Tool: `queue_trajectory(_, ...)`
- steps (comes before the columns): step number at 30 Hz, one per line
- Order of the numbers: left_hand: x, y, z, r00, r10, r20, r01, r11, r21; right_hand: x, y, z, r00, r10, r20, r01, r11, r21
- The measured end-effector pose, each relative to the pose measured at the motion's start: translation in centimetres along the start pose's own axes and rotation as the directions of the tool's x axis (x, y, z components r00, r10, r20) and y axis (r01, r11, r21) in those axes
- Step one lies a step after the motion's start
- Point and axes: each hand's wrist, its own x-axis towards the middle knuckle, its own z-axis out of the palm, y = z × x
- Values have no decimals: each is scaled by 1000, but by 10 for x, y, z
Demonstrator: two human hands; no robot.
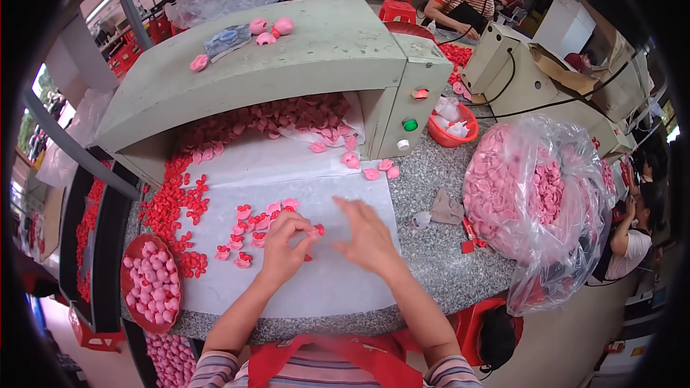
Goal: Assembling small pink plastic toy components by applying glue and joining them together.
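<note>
My left hand [282,248] is over the white sheet [338,284], its thumb and fingers pinched on a small red piece [320,230]. To its right my right hand [368,237] is held with its fingers apart and nothing in them, slightly blurred. Beside and behind my left hand lie several pink cup-shaped pieces [243,260] with small red pieces on or against them. A heap of loose red pieces [169,205] spreads over the sheet's left side. More pink cup-shaped pieces [259,118] fill the opening of the grey-green machine [287,50] ahead.
A red basket [128,294] of pink balls stands at the left edge of the speckled table [438,280]. On the right sit a clear plastic bag [532,230] of pink pieces and a red bowl [466,136] with white contents. A grey cloth [447,208] lies between. Another person [463,0] works beyond.
</note>
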Motion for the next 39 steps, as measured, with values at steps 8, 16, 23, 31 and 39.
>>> queue_trajectory(8,64,-2,24,973,220,68,-220,801,557,69,112,26,897,174,-407,-357,827,-434)
queue_trajectory(16,152,-58,110,979,154,134,-204,712,672,2,84,23,897,-44,-440,-172,882,-440)
queue_trajectory(23,143,-58,100,971,134,200,-224,807,546,-35,31,-77,911,-10,-413,-128,944,-305)
queue_trajectory(31,98,5,90,868,-363,338,421,900,-112,-81,299,-308,527,474,-706,-746,656,-116)
queue_trajectory(39,72,9,101,861,-462,214,468,883,24,-93,358,-290,768,382,-514,-595,722,-352)
